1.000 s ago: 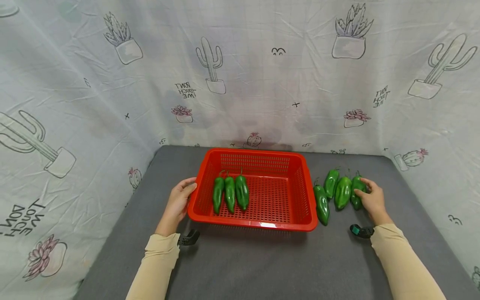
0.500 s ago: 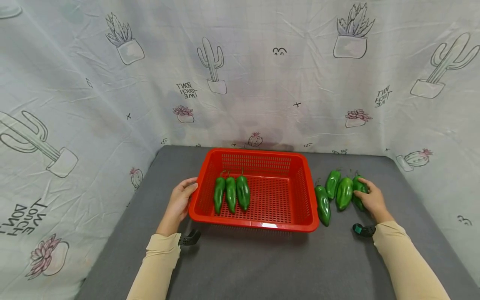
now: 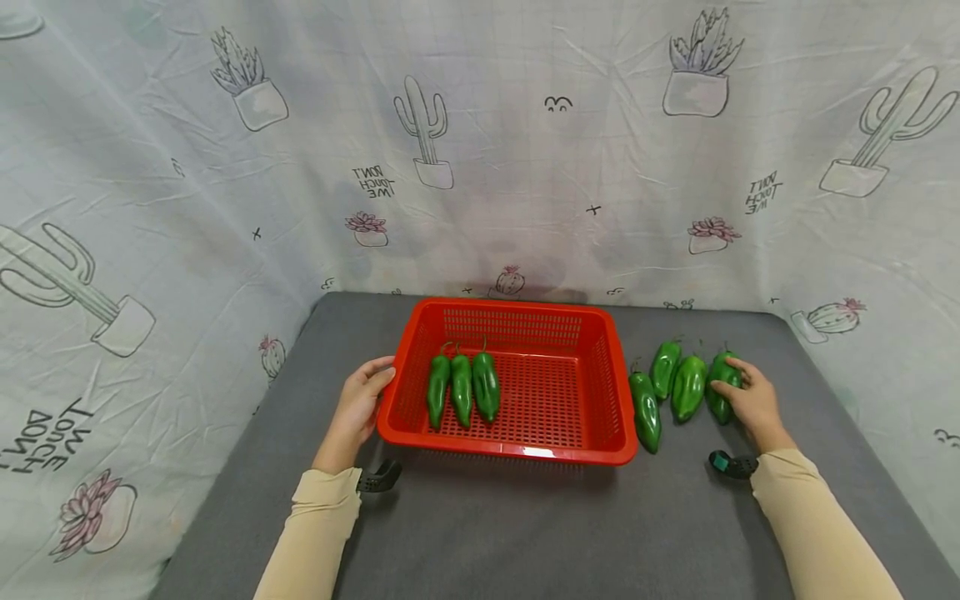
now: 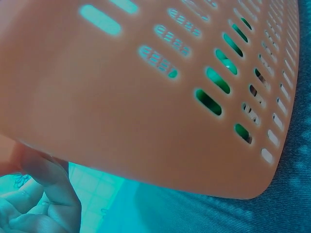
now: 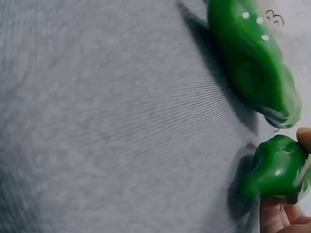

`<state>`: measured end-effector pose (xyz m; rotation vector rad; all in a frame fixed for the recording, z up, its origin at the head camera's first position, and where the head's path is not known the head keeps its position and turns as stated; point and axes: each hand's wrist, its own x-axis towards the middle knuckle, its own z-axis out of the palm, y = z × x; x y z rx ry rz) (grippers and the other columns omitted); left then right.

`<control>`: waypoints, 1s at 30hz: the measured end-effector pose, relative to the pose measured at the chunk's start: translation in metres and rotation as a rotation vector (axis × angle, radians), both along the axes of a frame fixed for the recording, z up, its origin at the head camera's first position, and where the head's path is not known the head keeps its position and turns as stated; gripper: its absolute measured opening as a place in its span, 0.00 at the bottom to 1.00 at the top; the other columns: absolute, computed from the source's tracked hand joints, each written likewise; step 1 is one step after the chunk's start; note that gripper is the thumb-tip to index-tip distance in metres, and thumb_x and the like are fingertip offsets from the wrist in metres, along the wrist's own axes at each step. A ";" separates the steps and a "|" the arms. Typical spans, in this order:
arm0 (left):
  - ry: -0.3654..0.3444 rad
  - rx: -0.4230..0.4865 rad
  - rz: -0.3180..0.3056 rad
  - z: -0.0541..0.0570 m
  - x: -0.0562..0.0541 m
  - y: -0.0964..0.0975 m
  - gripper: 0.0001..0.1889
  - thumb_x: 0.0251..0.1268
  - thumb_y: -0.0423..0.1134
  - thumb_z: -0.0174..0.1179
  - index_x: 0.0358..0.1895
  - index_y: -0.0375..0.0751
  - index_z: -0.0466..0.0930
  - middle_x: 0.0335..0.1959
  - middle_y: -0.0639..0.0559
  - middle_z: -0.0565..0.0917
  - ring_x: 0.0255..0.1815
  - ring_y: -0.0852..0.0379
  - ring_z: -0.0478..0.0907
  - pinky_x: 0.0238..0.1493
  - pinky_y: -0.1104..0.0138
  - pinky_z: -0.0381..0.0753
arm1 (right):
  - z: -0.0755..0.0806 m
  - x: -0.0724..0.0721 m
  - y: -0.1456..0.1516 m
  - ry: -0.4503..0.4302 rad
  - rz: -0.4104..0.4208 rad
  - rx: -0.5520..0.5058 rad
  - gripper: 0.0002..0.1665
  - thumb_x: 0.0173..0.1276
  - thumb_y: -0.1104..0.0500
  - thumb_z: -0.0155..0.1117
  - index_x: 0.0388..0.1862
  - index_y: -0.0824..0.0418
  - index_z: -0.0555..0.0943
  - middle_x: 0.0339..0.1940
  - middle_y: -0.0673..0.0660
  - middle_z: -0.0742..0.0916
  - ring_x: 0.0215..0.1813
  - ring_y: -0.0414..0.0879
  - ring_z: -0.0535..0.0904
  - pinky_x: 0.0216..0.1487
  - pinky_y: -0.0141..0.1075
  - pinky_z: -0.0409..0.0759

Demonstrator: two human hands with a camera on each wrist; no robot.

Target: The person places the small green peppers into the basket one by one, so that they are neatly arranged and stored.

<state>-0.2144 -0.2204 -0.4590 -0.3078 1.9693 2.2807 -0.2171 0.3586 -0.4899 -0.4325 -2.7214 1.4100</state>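
Observation:
My left hand (image 3: 362, 398) holds the left rim of a red plastic basket (image 3: 506, 454). In the left wrist view its curled fingers show under the edge of the slotted basket wall (image 4: 107, 121). Three long green peppers (image 3: 461, 390) lie side by side in the basket's left half. On the right, my right hand (image 3: 752, 402) pinches the rightmost green pepper (image 3: 720, 392) between thumb and fingers. The right wrist view shows this pepper (image 5: 279, 167) with fingertips above and below it, beside another green pepper (image 5: 248, 58).
Several green peppers lie on the grey tabletop (image 3: 525, 533) right of the basket: a long one (image 3: 645, 412) against its right side, a shorter one (image 3: 665, 369) behind, and a lighter one (image 3: 688, 387) near my right hand. A cactus-print curtain (image 3: 510, 167) surrounds the table.
My right hand has shifted slightly to the right with the rightmost pepper, opening a small gap from its neighbour. The left hand and basket stay in place.

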 end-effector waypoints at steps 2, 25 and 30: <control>-0.001 -0.002 -0.002 0.000 0.000 -0.001 0.20 0.72 0.36 0.51 0.64 0.34 0.65 0.38 0.56 0.81 0.35 0.59 0.82 0.38 0.66 0.83 | 0.004 0.000 -0.001 0.008 -0.006 -0.019 0.38 0.72 0.54 0.52 0.74 0.67 0.51 0.71 0.79 0.55 0.69 0.75 0.54 0.59 0.63 0.63; 0.017 0.002 -0.011 -0.002 -0.001 -0.001 0.20 0.72 0.35 0.50 0.64 0.34 0.64 0.38 0.56 0.80 0.36 0.59 0.82 0.39 0.66 0.83 | 0.062 -0.008 -0.054 0.244 0.092 -0.038 0.36 0.69 0.51 0.59 0.73 0.53 0.61 0.64 0.65 0.68 0.61 0.46 0.68 0.38 0.16 0.72; 0.011 0.004 -0.006 -0.001 0.000 0.000 0.20 0.72 0.35 0.50 0.63 0.34 0.65 0.38 0.56 0.80 0.36 0.58 0.82 0.39 0.65 0.83 | 0.071 -0.008 -0.066 0.308 0.152 -0.053 0.34 0.69 0.54 0.59 0.72 0.53 0.63 0.66 0.67 0.66 0.54 0.29 0.66 0.39 0.16 0.72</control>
